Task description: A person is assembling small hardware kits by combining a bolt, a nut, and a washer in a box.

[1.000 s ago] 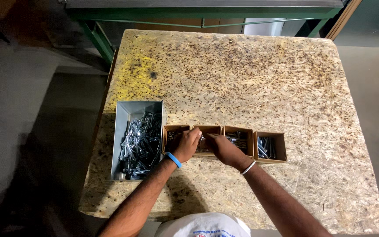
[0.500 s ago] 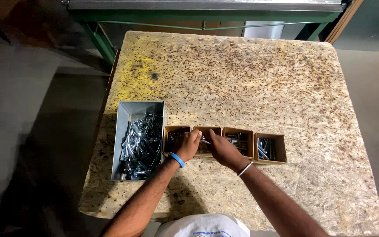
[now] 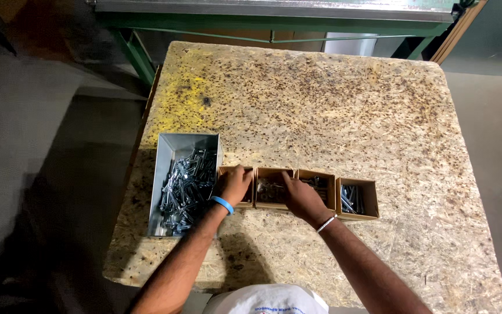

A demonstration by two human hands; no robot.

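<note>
Four brown boxes (image 3: 315, 192), left hand (image 3: 235, 185) loosely cupping leftmost, right hand (image 3: 302, 199) open over second, grey bin (image 3: 169, 152) beside.

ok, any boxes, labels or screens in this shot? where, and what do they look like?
Metal bin: left on the table, long grey open tray, full of shiny hardware.
Four cardboard boxes in a row right of it, small, brown, open-topped.
First box: under the left hand.
Second box: right hand at its edge.
Third box: metal parts inside.
Fourth box: rightmost, metal parts inside.
No labels, signs or screens.
</note>
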